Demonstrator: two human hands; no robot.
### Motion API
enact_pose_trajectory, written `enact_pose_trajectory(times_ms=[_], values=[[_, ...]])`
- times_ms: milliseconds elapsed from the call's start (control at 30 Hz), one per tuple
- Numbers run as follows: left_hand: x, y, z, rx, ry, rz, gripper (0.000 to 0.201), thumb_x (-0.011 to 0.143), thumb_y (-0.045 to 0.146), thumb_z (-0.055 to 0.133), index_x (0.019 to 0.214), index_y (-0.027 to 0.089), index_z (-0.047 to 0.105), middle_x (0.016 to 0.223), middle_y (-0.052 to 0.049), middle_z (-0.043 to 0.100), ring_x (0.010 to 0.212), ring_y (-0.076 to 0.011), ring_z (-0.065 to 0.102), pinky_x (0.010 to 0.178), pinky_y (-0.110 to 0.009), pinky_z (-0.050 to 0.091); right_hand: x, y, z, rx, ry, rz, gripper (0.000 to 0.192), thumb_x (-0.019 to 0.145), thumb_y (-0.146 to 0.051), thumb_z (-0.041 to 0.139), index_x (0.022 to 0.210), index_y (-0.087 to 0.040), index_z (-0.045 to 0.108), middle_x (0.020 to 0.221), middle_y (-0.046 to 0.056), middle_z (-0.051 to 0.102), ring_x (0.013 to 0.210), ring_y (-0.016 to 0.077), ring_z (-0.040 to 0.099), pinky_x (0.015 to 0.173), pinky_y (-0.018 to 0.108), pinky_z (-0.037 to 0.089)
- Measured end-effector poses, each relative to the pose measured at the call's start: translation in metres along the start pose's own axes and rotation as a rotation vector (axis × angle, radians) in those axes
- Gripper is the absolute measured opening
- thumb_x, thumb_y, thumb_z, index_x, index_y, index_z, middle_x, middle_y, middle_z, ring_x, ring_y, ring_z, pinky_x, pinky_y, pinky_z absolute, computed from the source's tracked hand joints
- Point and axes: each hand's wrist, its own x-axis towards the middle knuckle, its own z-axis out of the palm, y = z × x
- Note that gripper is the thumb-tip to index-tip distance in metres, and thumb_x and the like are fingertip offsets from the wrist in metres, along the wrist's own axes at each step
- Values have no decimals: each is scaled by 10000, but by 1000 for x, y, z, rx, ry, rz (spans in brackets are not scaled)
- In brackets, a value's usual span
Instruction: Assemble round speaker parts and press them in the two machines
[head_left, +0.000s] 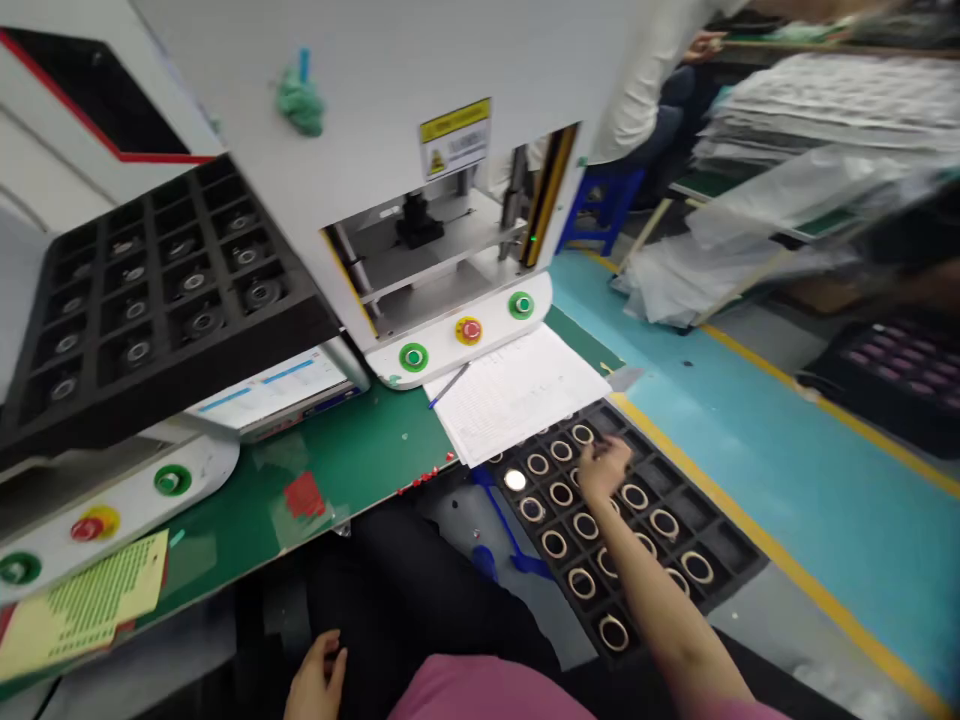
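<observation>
My right hand [606, 468] reaches down over a black foam tray [660, 475] beside the green bench. Its fingers are bent together near a ring-shaped part [583, 435], and what they grip, if anything, is hidden. Several more rings with pale rims and dark centres sit in the tray's pockets, among them a ring [614, 632] at the near end. One pocket shows a bright white disc [515, 480]. My left hand [319, 680] is low by my lap, its fingers loosely bent and apart, with nothing visible in it.
A white press machine [457, 335] with green and red buttons stands on the green bench [360, 450]. Papers [517, 390] and a pen [448, 386] lie before it. Another black foam tray [161, 355] holds round parts at left. Behind, a person in white sleeves [637, 90] is near a blue stool [600, 205].
</observation>
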Motion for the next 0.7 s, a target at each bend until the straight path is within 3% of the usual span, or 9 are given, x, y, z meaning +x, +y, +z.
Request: enact_pose_trajectory(times_ms=[167,300,433,567,700], values=[[-18,8,-10,-8,-24,-30,274,799,326,465,941,189,655,989,-127,747,803,-238,733,799,-374,582,-62,22,-32,-6,2,92,327,945,-348,606,1210,-158,580,1169,80,623,978,202,642,845,411,559],[-27,1,-10,7,-73,-28,314,843,325,439,1025,173,646,1087,-140,715,829,-225,713,833,-381,563,-104,33,-37,-23,-97,125,309,947,-346,605,1188,-154,589,1126,72,636,931,186,650,801,380,571],[-34,-10,-18,21,-112,-22,361,851,360,418,1076,170,626,1107,-160,699,889,-267,701,876,-446,543,-128,37,-39,-69,-158,114,312,948,-349,603,1188,-149,590,1134,74,636,939,188,650,806,386,571],[-46,-13,-34,-27,-97,-30,382,837,384,424,1084,174,627,1098,-172,697,914,-297,696,885,-495,530,-146,23,-45,-76,-285,34,258,947,-353,607,1131,-172,615,1074,56,650,888,167,653,762,335,569],[-86,5,-57,-174,-12,-54,338,834,346,482,1070,194,670,1087,-141,719,925,-266,701,889,-440,539,-181,-17,-54,-15,-474,-100,269,899,-456,640,1000,-207,624,893,26,638,772,168,637,672,322,553]])
